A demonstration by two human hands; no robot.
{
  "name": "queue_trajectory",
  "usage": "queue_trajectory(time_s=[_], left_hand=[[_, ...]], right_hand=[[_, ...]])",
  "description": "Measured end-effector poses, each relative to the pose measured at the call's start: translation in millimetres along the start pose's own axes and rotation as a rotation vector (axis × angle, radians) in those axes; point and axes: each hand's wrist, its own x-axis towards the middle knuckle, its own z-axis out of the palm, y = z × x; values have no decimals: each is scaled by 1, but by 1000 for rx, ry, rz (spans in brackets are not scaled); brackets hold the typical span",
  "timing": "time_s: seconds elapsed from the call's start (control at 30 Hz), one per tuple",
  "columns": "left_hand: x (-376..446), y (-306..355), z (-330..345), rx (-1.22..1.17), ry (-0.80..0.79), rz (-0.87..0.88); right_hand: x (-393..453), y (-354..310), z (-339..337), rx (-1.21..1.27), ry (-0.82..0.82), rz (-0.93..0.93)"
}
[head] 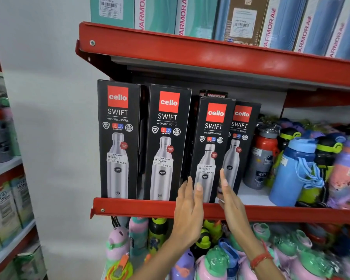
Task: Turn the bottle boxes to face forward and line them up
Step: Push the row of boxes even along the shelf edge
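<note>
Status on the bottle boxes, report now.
Left hand and right hand open, flanking third box at its base. All four fronts face out. Fourth box sits behind, partly covered. Loose bottles crowd the right.

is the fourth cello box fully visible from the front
No, the fourth cello box is partly hidden behind the third cello box, which overlaps its left side.
</note>
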Motion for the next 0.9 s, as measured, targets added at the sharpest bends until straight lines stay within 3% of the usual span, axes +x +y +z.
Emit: queue_trajectory(time_s=[0.13,0.23,0.33,0.43,0.73,0.9], left_hand=[[-13,3,15,101,185,181],[-14,8,39,57,63,248],[3,10,69,-11,-157,120],[27,18,92,-98,-208,-29],[70,26,128,-142,0,-257],[69,27,132,-118,68,-253]], right_hand=[[1,3,-10,17,135,1],[12,8,-28,95,293,29],[30,12,-44,100,284,138],[45,18,-54,123,261,170],[70,30,-65,224,203,244],[81,36,-71,185,178,247]])
